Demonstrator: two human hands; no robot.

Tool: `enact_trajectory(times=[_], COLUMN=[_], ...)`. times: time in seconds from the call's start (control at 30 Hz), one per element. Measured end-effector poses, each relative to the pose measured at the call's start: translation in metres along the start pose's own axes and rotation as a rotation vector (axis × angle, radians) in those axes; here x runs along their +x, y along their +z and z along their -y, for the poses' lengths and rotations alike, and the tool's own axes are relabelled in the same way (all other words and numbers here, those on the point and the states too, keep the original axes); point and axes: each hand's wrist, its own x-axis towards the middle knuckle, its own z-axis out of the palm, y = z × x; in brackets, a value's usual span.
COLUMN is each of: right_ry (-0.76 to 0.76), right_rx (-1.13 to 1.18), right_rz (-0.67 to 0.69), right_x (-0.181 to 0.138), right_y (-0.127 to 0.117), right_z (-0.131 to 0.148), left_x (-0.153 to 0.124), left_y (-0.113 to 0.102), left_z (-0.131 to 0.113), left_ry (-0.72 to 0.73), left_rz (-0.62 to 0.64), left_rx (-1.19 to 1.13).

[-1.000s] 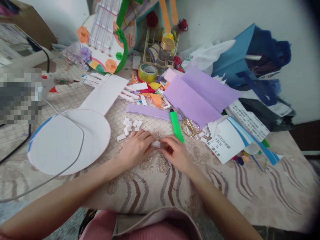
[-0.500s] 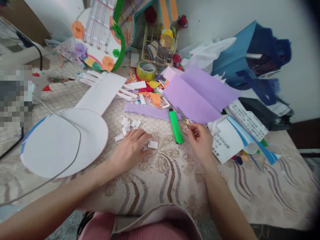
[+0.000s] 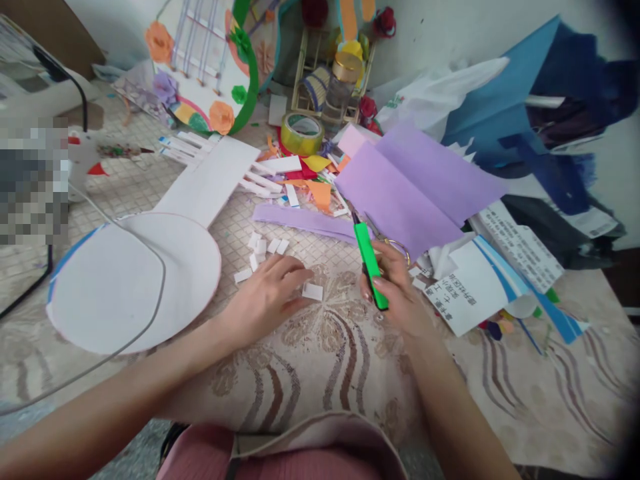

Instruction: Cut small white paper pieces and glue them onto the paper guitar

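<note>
My right hand (image 3: pixel 393 287) is closed around a green utility knife (image 3: pixel 370 260), its dark tip pointing away from me and up off the table. Just behind that hand lies a pair of scissors (image 3: pixel 400 248) with gold-coloured handles, partly hidden. My left hand (image 3: pixel 273 287) rests on the tablecloth with curved fingers, thumb and index apart. Beside its fingertips is a small white rectangular piece (image 3: pixel 313 292), flat on the cloth. Several more small white pieces (image 3: pixel 260 248) sit just beyond the left knuckles. What lies under the left palm is hidden.
A white guitar-shaped cutout (image 3: pixel 135 287) lies left, a grey cable (image 3: pixel 163 267) across it. Purple sheets (image 3: pixel 400 193), a purple strip (image 3: pixel 305 220), paper scraps and a tape roll (image 3: pixel 303 133) lie behind. Printed papers (image 3: pixel 465 287) and bags (image 3: pixel 500 107) are at right.
My right hand has let go of the scissors and picked up the green utility knife from the table. My left hand has hardly moved. The view has shifted slightly.
</note>
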Motion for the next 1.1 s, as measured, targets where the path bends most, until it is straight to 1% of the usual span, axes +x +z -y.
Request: enact_trajectory(times=[0.07,0.13,0.23,0.33,0.43,0.53,0.77,0.83,0.9,1.0,1.1], right_ry=[0.083,0.137,0.163,0.181,0.192,0.158,0.118,0.065,-0.034,-0.165,-0.208], right_rx=[0.278,0.460,0.661,0.764,0.777,0.774,0.667,0.645,0.646,0.625,0.568], right_rz=[0.049,0.085,0.159,0.163,0.142,0.151,0.238,0.267,0.291,0.266,0.225], right_x=[-0.004,-0.007,-0.007,-0.005,-0.002,-0.001,0.001,0.001,-0.001,-0.007,-0.015], right_y=[0.002,0.005,0.005,0.004,0.004,0.006,0.007,0.007,0.009,0.013,0.017], right_z=[0.004,0.007,0.009,0.006,0.001,-0.002,-0.003,-0.005,-0.006,-0.005,-0.002], left_x=[0.003,0.005,0.006,0.003,0.000,-0.001,-0.003,-0.003,-0.003,-0.004,-0.005], left_y=[0.007,0.011,0.013,0.012,0.011,0.011,0.009,0.009,0.009,0.009,0.008], left_z=[-0.003,-0.004,-0.003,-0.001,-0.001,-0.002,-0.005,-0.005,-0.005,-0.004,-0.005], left_ry=[0.009,0.008,0.016,0.024,0.006,-0.008,0.049,0.048,0.044,0.032,0.016], left_rz=[0.052,0.089,0.089,0.074,0.058,0.042,0.014,0.000,-0.007,-0.011,-0.006], left_rx=[-0.006,0.016,0.034,0.015,-0.014,-0.030,0.068,0.076,0.077,0.080,0.092])
